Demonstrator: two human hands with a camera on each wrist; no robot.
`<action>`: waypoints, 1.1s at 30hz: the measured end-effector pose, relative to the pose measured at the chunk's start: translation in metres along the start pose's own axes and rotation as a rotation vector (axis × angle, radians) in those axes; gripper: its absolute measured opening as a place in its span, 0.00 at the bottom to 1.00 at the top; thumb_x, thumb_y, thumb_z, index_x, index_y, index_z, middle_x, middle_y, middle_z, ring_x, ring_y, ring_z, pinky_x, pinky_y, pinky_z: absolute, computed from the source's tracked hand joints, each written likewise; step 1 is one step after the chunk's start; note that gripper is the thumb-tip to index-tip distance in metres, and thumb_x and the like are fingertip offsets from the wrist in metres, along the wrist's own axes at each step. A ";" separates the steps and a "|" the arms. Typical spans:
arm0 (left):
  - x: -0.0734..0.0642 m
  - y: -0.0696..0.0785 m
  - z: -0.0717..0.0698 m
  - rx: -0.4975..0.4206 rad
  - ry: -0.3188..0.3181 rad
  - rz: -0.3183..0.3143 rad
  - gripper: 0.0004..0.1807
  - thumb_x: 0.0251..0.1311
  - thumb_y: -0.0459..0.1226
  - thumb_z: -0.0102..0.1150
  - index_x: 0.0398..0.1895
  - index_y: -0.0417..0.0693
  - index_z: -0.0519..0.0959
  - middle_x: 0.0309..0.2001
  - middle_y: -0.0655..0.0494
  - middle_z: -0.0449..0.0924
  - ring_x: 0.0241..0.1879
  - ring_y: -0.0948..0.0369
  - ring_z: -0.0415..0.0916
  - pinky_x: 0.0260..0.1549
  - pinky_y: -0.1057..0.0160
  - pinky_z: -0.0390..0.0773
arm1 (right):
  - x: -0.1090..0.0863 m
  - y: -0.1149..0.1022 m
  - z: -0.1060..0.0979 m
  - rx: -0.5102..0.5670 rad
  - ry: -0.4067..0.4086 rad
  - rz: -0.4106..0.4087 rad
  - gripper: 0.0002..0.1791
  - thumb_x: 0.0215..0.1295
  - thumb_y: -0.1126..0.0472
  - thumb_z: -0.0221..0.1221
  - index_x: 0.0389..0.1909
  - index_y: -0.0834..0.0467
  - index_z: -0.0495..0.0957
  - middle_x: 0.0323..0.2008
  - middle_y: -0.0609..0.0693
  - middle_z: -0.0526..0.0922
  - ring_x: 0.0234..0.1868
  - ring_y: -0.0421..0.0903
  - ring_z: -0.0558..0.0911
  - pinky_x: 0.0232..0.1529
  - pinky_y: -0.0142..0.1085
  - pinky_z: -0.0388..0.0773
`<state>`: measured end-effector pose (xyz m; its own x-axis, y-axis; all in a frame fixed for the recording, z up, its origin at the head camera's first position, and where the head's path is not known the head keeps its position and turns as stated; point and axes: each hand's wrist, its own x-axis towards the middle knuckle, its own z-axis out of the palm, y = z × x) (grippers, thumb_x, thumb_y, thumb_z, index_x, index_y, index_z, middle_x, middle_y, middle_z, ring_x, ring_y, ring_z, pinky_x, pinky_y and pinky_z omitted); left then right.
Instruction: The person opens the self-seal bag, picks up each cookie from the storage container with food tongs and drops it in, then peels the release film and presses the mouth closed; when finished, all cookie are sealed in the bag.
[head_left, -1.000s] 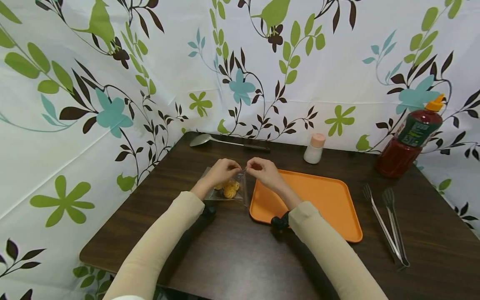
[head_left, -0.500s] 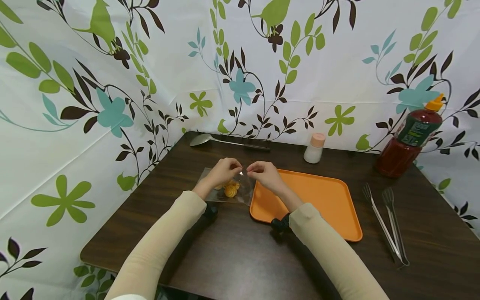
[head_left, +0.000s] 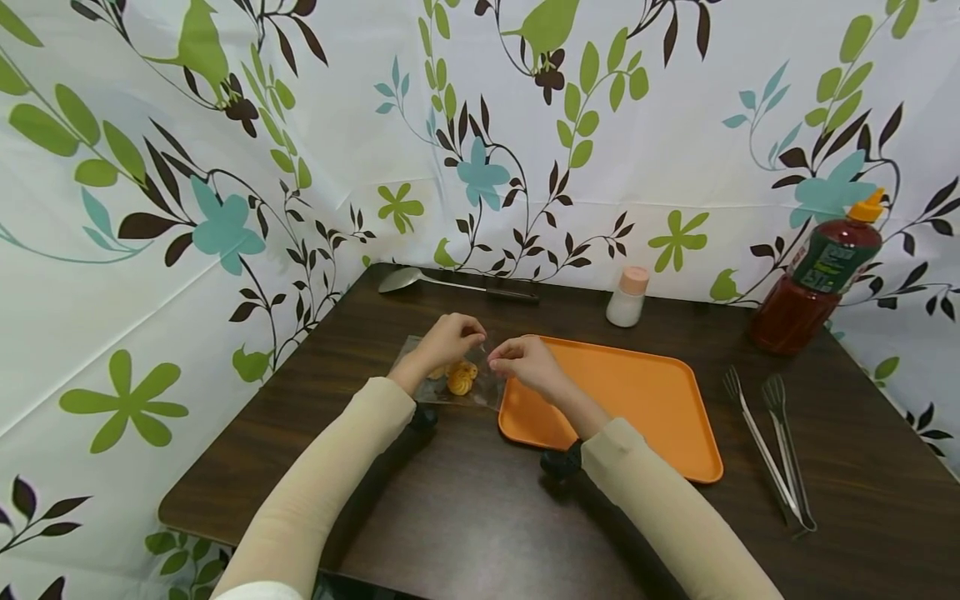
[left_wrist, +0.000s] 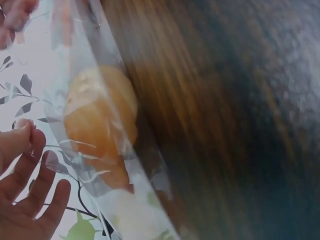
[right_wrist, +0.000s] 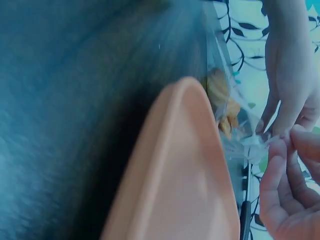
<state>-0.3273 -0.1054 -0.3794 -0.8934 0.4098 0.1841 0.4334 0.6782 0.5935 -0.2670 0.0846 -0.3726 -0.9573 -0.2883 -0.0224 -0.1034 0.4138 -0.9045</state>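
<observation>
A clear plastic bag [head_left: 487, 390] with golden piped cookies [head_left: 461, 380] inside lies left of the tray in the head view. My left hand [head_left: 444, 342] pinches the bag's upper edge between thumb and index finger. Across a small gap, my right hand [head_left: 528, 363] pinches the edge from the right, over the tray's near-left corner. In the left wrist view, the left hand [left_wrist: 31, 187] has its other fingers loosely bent, and a cookie [left_wrist: 102, 117] shows through the film. The right wrist view has thumb and index of the right hand [right_wrist: 286, 192] together at the film.
An orange tray [head_left: 637, 408] lies right of the bag, partly under the right forearm. Metal tongs [head_left: 780, 467] rest farther right. Behind are a spoon with a dark handle [head_left: 512, 296], a pink-capped shaker [head_left: 627, 298] and a red sauce bottle [head_left: 817, 279]. Patterned cloth hangs behind the table.
The hands started close together at the bag's edge. The right hand has moved slightly right and down, widening the gap, and the bag's film has spread toward the tray.
</observation>
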 end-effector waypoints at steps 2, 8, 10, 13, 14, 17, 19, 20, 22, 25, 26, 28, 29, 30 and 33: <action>0.000 0.000 0.000 -0.001 0.010 -0.009 0.09 0.68 0.38 0.58 0.41 0.44 0.85 0.38 0.53 0.85 0.36 0.60 0.79 0.37 0.61 0.79 | -0.005 0.000 0.000 -0.016 -0.003 0.015 0.10 0.66 0.64 0.61 0.43 0.65 0.84 0.38 0.55 0.85 0.38 0.49 0.83 0.45 0.44 0.82; 0.000 0.000 0.000 -0.013 0.034 -0.006 0.10 0.68 0.39 0.58 0.42 0.43 0.85 0.38 0.52 0.85 0.36 0.59 0.79 0.38 0.60 0.79 | -0.018 0.000 -0.002 -0.004 -0.022 0.028 0.10 0.67 0.66 0.59 0.43 0.69 0.83 0.31 0.54 0.82 0.32 0.47 0.78 0.39 0.42 0.79; 0.000 0.000 0.000 -0.013 0.048 0.006 0.10 0.67 0.38 0.59 0.43 0.42 0.85 0.38 0.52 0.85 0.36 0.59 0.79 0.38 0.60 0.80 | -0.020 0.001 -0.003 0.001 -0.023 0.037 0.10 0.67 0.66 0.59 0.42 0.69 0.83 0.29 0.54 0.80 0.30 0.47 0.75 0.37 0.40 0.77; -0.001 0.000 0.000 -0.019 0.062 0.021 0.09 0.67 0.38 0.59 0.42 0.42 0.85 0.38 0.52 0.85 0.36 0.59 0.79 0.38 0.59 0.80 | -0.023 0.002 -0.002 0.017 -0.027 0.076 0.10 0.67 0.65 0.59 0.41 0.68 0.83 0.29 0.53 0.79 0.29 0.46 0.75 0.37 0.39 0.77; -0.001 0.000 0.000 -0.020 0.063 0.020 0.09 0.67 0.38 0.59 0.42 0.42 0.85 0.38 0.52 0.86 0.36 0.59 0.79 0.39 0.59 0.80 | -0.024 0.002 -0.002 0.021 -0.031 0.088 0.10 0.67 0.65 0.59 0.41 0.68 0.83 0.29 0.53 0.80 0.29 0.46 0.75 0.37 0.38 0.77; -0.001 -0.001 0.001 -0.021 0.056 0.013 0.09 0.67 0.38 0.59 0.41 0.44 0.85 0.38 0.53 0.86 0.36 0.59 0.80 0.39 0.59 0.80 | -0.029 0.003 -0.001 0.034 -0.060 0.116 0.10 0.67 0.65 0.58 0.41 0.68 0.83 0.31 0.52 0.81 0.30 0.45 0.75 0.37 0.38 0.77; -0.001 -0.001 0.001 -0.021 0.049 0.009 0.09 0.67 0.39 0.59 0.41 0.44 0.85 0.38 0.53 0.86 0.36 0.60 0.79 0.39 0.60 0.80 | -0.032 0.003 0.000 0.035 -0.081 0.120 0.10 0.68 0.66 0.58 0.41 0.69 0.83 0.31 0.53 0.81 0.29 0.45 0.75 0.37 0.38 0.77; -0.001 -0.001 0.002 -0.021 0.046 0.007 0.09 0.67 0.39 0.59 0.41 0.45 0.85 0.38 0.53 0.85 0.36 0.60 0.79 0.39 0.60 0.80 | -0.034 0.004 0.000 0.036 -0.090 0.120 0.10 0.68 0.66 0.57 0.41 0.69 0.83 0.31 0.54 0.81 0.29 0.45 0.75 0.37 0.38 0.77; -0.001 -0.001 0.002 -0.022 0.043 0.009 0.09 0.67 0.39 0.59 0.41 0.45 0.85 0.38 0.53 0.85 0.36 0.60 0.79 0.39 0.61 0.80 | -0.037 0.004 0.000 0.033 -0.101 0.118 0.10 0.68 0.66 0.57 0.41 0.69 0.83 0.30 0.54 0.82 0.29 0.45 0.75 0.37 0.38 0.78; -0.001 0.000 0.002 -0.025 0.044 0.015 0.09 0.67 0.39 0.59 0.41 0.44 0.85 0.38 0.53 0.85 0.36 0.60 0.80 0.39 0.61 0.80 | -0.043 0.004 0.001 0.041 -0.109 0.113 0.09 0.67 0.67 0.58 0.40 0.68 0.83 0.31 0.54 0.82 0.30 0.45 0.76 0.38 0.38 0.79; -0.001 0.000 0.003 -0.025 0.044 0.015 0.09 0.67 0.39 0.59 0.41 0.44 0.85 0.38 0.53 0.85 0.37 0.60 0.80 0.40 0.60 0.80 | -0.045 0.004 0.001 0.047 -0.113 0.116 0.09 0.67 0.67 0.58 0.40 0.68 0.83 0.32 0.54 0.83 0.30 0.45 0.77 0.38 0.38 0.79; -0.001 0.000 0.003 -0.026 0.047 0.017 0.09 0.67 0.38 0.59 0.42 0.44 0.85 0.39 0.52 0.86 0.37 0.60 0.80 0.40 0.60 0.80 | -0.048 0.005 0.001 0.056 -0.123 0.119 0.08 0.67 0.66 0.59 0.40 0.67 0.83 0.33 0.54 0.83 0.31 0.45 0.78 0.38 0.38 0.80; -0.001 0.001 0.003 -0.028 0.046 0.017 0.09 0.67 0.38 0.59 0.42 0.43 0.85 0.39 0.52 0.86 0.37 0.59 0.80 0.40 0.60 0.80 | -0.049 0.006 0.002 0.059 -0.129 0.120 0.08 0.67 0.66 0.59 0.40 0.67 0.83 0.34 0.53 0.83 0.32 0.45 0.78 0.39 0.38 0.80; -0.001 0.001 0.003 -0.028 0.046 0.016 0.09 0.67 0.38 0.59 0.42 0.43 0.85 0.39 0.52 0.86 0.37 0.59 0.80 0.40 0.60 0.81 | -0.051 0.006 0.002 0.063 -0.136 0.122 0.08 0.67 0.65 0.59 0.40 0.67 0.83 0.35 0.53 0.83 0.32 0.45 0.79 0.39 0.38 0.80; -0.001 0.000 0.004 -0.030 0.043 0.012 0.09 0.68 0.39 0.58 0.42 0.43 0.85 0.39 0.52 0.85 0.37 0.60 0.80 0.40 0.60 0.80 | -0.057 0.007 0.002 0.072 -0.153 0.111 0.09 0.67 0.65 0.59 0.40 0.67 0.83 0.35 0.53 0.82 0.33 0.45 0.78 0.37 0.37 0.80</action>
<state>-0.3257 -0.1034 -0.3823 -0.8926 0.3911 0.2242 0.4409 0.6542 0.6145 -0.2124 0.1023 -0.3787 -0.9089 -0.3745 -0.1833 0.0255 0.3890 -0.9209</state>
